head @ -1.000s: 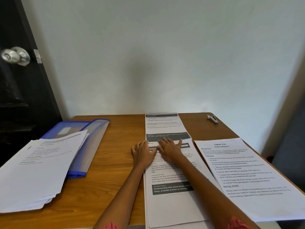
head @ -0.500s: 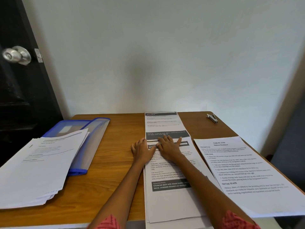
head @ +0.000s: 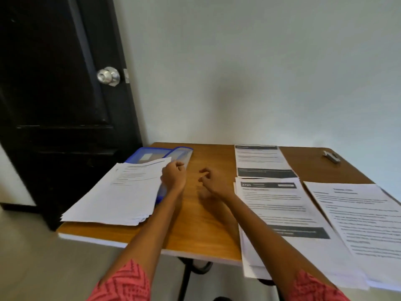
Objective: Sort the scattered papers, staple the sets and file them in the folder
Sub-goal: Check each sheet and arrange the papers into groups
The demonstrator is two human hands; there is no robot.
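- Four lots of paper on the wooden table (head: 208, 222): a thick loose stack (head: 121, 194) at the left, a single far sheet (head: 261, 161) with a dark band, a middle set (head: 284, 216) headed by a dark bar, and a right sheet (head: 360, 222) of plain text.
- Middle set and right sheet overhanging the near table edge.
- One blue folder (head: 171, 154) at the far left, lying open, partly covered by the loose stack; nothing legible inside but a pale label.
- One stapler (head: 331, 157) near the far right corner, well apart from both hands.
- Two hands: left hand (head: 173, 177) curled at the right edge of the loose stack, apparently pinching the top sheet there; grip blurred.
- Right hand (head: 209, 181) above bare wood between stack and middle set, fingers loosely curled, holding nothing.
- Beyond: dark door (head: 58, 83) with one round metal knob (head: 108, 76).
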